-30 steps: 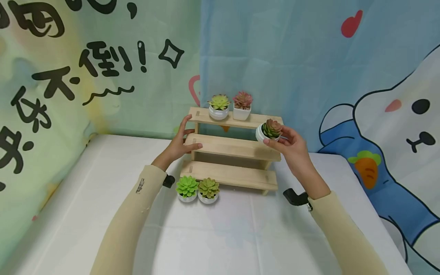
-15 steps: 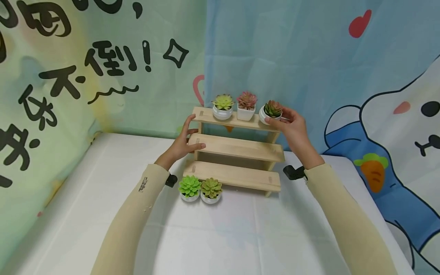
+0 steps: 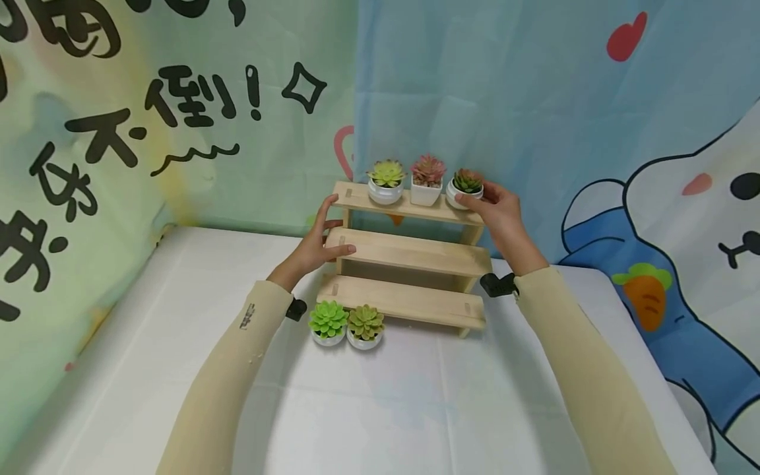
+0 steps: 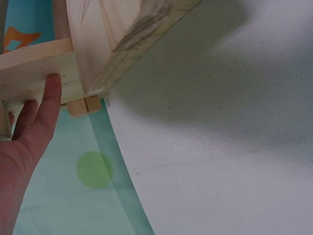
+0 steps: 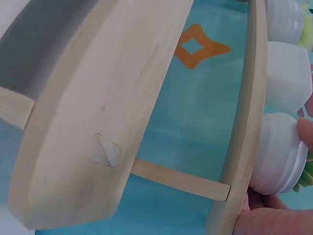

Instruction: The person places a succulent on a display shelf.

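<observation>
Shelf (image 3: 410,254) of pale wood, three steps, on the white desk (image 3: 380,402) | right hand (image 3: 497,212) pinches a white-potted succulent (image 3: 466,187) sitting at the shelf's top-step right end, beside two other pots (image 3: 407,183) | left hand (image 3: 315,243), fingers straight, rests on the shelf's left end | two green succulents (image 3: 346,326) sit before the shelf's bottom step.

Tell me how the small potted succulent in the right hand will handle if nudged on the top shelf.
The potted succulent looks small and probably light, so it may slide easily. Its round white pot seems smooth, perhaps slippery. It sits near the top shelf end, so a push could tip it off.
</observation>
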Motion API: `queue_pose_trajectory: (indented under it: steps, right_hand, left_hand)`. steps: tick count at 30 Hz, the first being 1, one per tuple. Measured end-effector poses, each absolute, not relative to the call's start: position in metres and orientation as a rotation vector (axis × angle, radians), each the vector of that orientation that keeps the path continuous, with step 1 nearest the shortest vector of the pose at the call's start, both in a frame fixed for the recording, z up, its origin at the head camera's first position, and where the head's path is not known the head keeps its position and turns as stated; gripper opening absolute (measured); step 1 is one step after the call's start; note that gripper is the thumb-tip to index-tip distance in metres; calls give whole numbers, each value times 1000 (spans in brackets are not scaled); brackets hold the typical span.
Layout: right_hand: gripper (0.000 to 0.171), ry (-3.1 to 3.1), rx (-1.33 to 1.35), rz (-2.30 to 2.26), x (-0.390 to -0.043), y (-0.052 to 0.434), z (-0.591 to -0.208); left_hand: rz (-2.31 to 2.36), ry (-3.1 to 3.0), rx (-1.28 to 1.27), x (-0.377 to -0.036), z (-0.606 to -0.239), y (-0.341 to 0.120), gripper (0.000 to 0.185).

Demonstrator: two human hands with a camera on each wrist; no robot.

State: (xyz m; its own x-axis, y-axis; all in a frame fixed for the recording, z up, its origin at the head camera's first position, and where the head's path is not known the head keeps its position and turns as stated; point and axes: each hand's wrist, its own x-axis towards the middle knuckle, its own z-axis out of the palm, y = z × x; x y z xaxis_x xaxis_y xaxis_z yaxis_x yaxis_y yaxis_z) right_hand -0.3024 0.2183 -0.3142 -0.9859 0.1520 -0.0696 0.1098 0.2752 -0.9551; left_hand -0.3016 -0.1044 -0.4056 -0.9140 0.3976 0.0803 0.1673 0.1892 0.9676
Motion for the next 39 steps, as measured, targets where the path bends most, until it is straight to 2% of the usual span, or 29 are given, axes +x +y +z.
queue_pose_trajectory:
  steps: [9, 23, 30, 39]
  right_hand:
    - [70, -2443, -205, 1880, -302, 217, -316]
    - [77, -2394, -188, 1901, -274, 224, -316]
    - [67, -2256, -91, 2018, -250, 220, -329]
    - [40, -2206, 169, 2235, -224, 210, -349]
  left_hand:
    - [1821, 2274, 536, -301, -404, -105, 97]
    - [1809, 2277, 524, -303, -404, -104, 97]
    - [1818, 2267, 529, -302, -405, -104, 98]
    - [1820, 2272, 530, -303, -404, -103, 98]
